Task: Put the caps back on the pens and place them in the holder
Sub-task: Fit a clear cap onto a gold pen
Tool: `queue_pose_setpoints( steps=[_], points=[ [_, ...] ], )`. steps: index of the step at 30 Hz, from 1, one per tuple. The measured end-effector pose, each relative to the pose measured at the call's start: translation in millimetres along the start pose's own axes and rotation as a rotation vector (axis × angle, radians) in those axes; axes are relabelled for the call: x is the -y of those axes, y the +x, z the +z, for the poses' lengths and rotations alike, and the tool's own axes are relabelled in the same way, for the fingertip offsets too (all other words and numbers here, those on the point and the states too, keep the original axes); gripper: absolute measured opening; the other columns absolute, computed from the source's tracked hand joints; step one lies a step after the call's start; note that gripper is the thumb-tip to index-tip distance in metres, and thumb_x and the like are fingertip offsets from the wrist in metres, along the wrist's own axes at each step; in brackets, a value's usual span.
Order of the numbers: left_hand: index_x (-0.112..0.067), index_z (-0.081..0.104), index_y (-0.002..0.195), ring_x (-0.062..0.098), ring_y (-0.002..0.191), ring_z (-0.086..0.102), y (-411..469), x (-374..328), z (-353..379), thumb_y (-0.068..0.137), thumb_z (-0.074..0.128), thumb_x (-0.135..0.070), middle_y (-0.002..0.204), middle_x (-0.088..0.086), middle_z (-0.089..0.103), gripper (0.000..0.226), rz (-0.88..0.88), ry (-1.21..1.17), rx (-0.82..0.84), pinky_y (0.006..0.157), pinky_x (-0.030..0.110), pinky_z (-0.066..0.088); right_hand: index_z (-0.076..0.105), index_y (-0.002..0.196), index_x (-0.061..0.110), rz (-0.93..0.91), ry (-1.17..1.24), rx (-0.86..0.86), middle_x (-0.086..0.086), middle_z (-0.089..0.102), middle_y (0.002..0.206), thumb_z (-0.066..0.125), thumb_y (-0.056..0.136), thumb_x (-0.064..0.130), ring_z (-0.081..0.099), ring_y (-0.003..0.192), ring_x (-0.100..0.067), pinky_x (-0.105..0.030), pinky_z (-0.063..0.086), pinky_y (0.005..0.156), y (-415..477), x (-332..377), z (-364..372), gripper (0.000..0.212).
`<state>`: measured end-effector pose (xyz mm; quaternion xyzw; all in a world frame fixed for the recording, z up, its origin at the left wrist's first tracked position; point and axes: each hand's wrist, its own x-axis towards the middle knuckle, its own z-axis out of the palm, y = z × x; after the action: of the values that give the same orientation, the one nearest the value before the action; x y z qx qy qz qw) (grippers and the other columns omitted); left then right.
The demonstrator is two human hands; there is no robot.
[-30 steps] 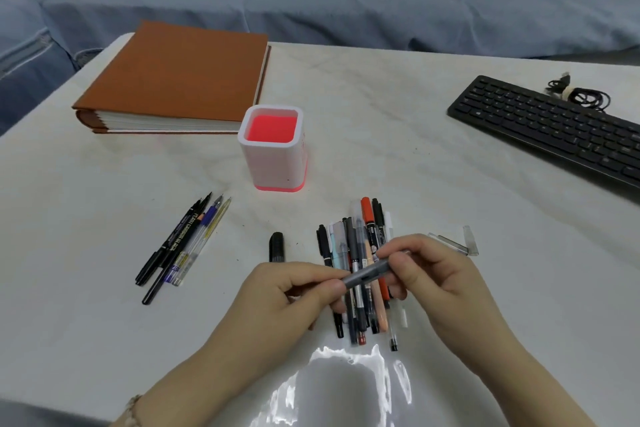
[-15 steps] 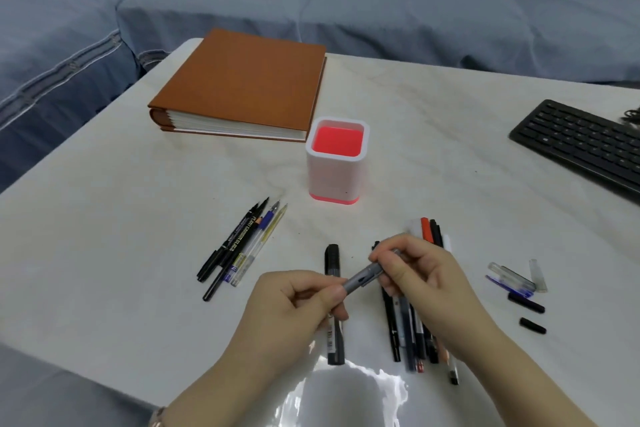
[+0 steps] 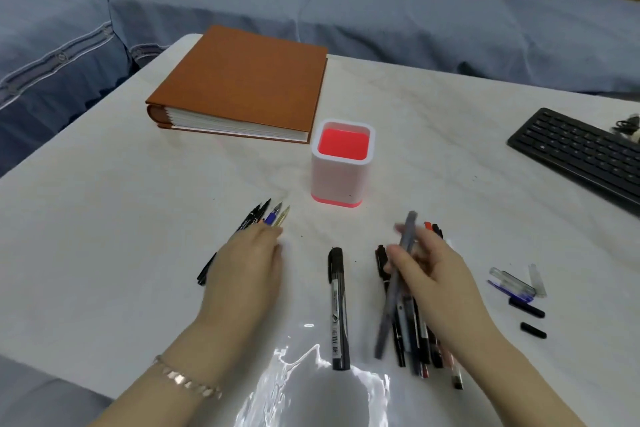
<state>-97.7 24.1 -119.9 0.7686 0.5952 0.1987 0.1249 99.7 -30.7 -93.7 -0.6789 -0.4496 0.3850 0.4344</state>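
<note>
My right hand (image 3: 434,274) grips a grey pen (image 3: 398,284) that points up and away, motion-blurred, over a pile of pens (image 3: 415,340). My left hand (image 3: 247,267) lies flat, fingers stretched over a row of uncapped pens (image 3: 266,217) on the left. A white holder with a red inside (image 3: 341,180) stands behind, with nothing visible in it. A black marker (image 3: 337,305) lies between my hands. Loose caps (image 3: 519,291) lie to the right.
A brown album (image 3: 242,83) lies behind the holder on the white marble table (image 3: 104,218). A black keyboard (image 3: 581,152) sits at the right edge. A blue sofa with cushions runs behind the table. Glare marks the near table edge.
My left hand let go of the grey pen and moved left onto the row of pens. My right hand swung the grey pen upright. The view shifted left.
</note>
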Motion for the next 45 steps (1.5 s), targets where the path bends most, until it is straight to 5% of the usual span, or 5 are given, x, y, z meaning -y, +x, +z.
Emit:
queue_pose_setpoints(
  steps=[5,10,20,24,45],
  points=[
    [-0.005,0.061,0.075,0.033,0.076,0.053,-5.9,14.0,13.9,0.078,0.056,-0.003,0.082,0.011,0.061,0.006,-0.064,0.112,0.069,0.058,0.032,0.034,0.047,0.123,0.031,-0.237,-0.515,0.043,0.006,0.05,0.082,0.05,0.091,0.022,0.046,0.071,-0.005,-0.022,0.039,0.071,6.6,-13.9,6.4,0.033],
    [-0.002,0.06,0.089,0.034,0.082,0.053,-3.2,11.0,20.2,0.084,0.05,-0.006,0.087,0.015,0.058,0.012,-0.114,0.099,0.133,0.064,0.037,0.043,0.069,0.082,0.016,-0.37,-0.858,0.056,-0.005,0.059,0.077,0.073,0.07,0.02,0.061,0.073,-0.027,-0.033,0.053,0.06,12.6,-37.5,24.1,0.013],
    [-0.015,0.057,0.112,0.019,0.074,0.055,-8.8,-52.0,13.9,0.088,0.045,-0.01,0.097,0.0,0.042,0.027,0.002,-0.184,0.156,0.066,0.027,0.037,0.07,0.094,0.018,-0.258,-0.684,-0.035,0.002,0.056,0.096,0.058,0.085,0.019,0.039,0.097,-0.008,-0.011,0.027,0.084,-10.8,-47.1,-39.8,0.016],
    [-0.019,0.056,0.11,0.009,0.07,0.055,-16.1,-81.5,20.1,0.093,0.041,-0.021,0.095,-0.006,0.042,0.023,0.092,-0.295,0.174,0.068,0.022,0.044,0.069,0.097,0.013,-0.125,-0.703,-0.08,-0.002,0.061,0.096,0.055,0.086,0.01,0.051,0.099,-0.02,-0.025,0.035,0.092,-9.6,-60.8,-93.9,0.018],
    [-0.045,0.052,0.077,-0.002,0.069,0.05,-24.8,-103.3,21.9,0.089,0.052,-0.023,0.07,-0.001,0.056,0.026,0.018,-0.475,0.319,0.062,0.007,0.039,0.068,0.093,0.009,0.123,-0.857,-0.058,-0.011,0.066,0.092,0.049,0.083,0.008,0.053,0.097,-0.028,-0.034,0.047,0.076,26.9,-85.1,-136.1,0.022]
  ],
)
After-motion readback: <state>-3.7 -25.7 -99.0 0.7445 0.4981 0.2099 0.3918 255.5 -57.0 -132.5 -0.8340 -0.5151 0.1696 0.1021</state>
